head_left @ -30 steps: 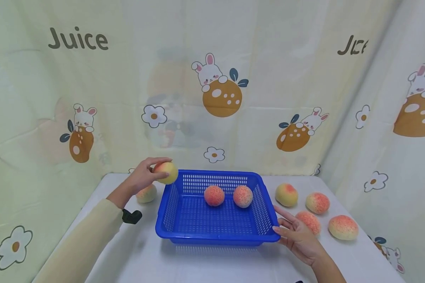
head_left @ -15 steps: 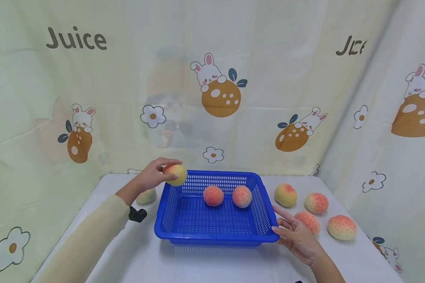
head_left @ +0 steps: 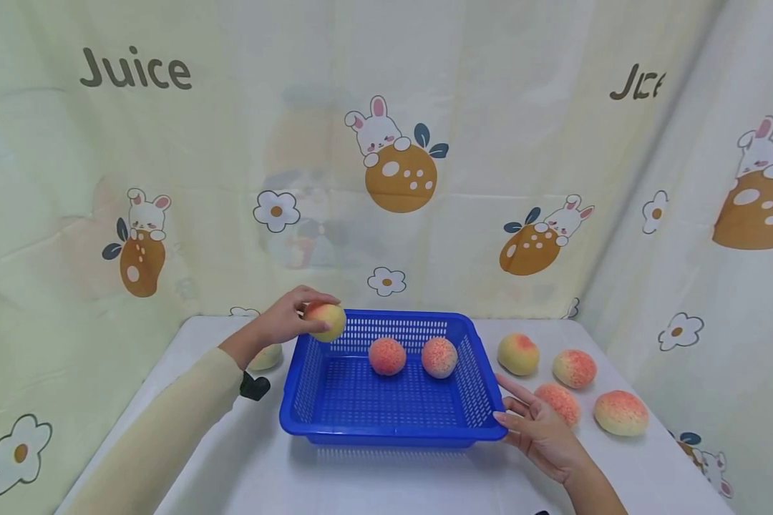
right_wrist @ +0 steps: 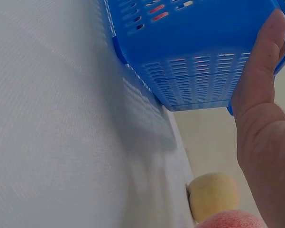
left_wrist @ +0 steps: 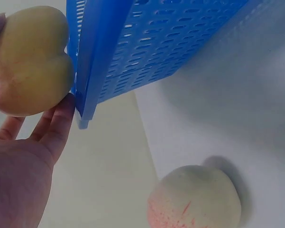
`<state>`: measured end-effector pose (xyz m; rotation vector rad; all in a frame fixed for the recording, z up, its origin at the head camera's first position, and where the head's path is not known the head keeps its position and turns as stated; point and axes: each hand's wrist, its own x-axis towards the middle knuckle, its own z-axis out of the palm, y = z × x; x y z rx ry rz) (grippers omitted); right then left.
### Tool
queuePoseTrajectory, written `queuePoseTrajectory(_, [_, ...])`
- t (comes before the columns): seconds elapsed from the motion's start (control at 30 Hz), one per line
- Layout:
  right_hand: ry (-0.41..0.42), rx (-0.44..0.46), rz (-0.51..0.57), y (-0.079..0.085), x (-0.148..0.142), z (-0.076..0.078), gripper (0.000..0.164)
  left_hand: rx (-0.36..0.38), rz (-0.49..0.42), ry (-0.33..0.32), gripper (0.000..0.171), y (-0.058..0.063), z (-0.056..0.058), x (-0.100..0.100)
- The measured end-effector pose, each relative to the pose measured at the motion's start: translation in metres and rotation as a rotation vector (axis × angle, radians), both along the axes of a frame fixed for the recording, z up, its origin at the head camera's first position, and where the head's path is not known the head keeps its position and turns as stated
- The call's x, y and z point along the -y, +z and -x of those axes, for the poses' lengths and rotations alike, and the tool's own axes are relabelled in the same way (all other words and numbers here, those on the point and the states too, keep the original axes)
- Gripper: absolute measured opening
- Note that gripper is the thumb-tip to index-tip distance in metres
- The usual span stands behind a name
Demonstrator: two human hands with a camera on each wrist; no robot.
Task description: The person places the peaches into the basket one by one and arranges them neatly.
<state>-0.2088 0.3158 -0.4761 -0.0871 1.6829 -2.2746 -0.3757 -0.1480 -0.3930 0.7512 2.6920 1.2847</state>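
My left hand (head_left: 288, 315) grips a yellow peach (head_left: 332, 323) with a pink blush, fingers over it and thumb on its near side. This peach is over the back left corner of a blue plastic basket (head_left: 386, 434); in the left wrist view it sits right beside the rim. Two pink-red peaches, a left one (head_left: 387, 356) and a right one (head_left: 439, 357), lie inside the basket toward the back. My right hand (head_left: 544, 433) holds the basket's right rim near the front corner, thumb on the rim.
Left of the basket, another peach (head_left: 267, 357) lies partly behind my left forearm. Several peaches rest on the white table (head_left: 386, 486) at the right, among them a yellow one (head_left: 518, 354) and a large one (head_left: 621, 413). A printed curtain (head_left: 489, 107) hangs behind.
My left hand has carried the yellow peach rightward from beside the basket's left rim to over its back left corner. My right hand stays at the basket's right side.
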Motion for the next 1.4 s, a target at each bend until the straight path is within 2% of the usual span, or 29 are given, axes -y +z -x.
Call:
queuePoseTrajectory(0.57, [0.002,0.002,-0.001,0.001,0.0,0.0,0.066,-0.061,0.081,-0.143,0.042,-0.008,0.009,-0.022])
queuePoseTrajectory(0.73, [-0.012,0.01,-0.024,0.002,0.001,0.001,0.07,-0.06,0.136,-0.177,0.042,-0.011,0.012,-0.026])
queuePoseTrajectory(0.97, [-0.026,0.026,-0.043,0.003,0.001,0.002,0.074,-0.095,0.214,-0.237,0.04,-0.011,0.014,-0.029])
queuePoseTrajectory(1.4, [0.005,-0.004,-0.017,0.0,0.0,0.001,0.07,-0.083,0.346,-0.261,0.043,-0.014,0.014,-0.034])
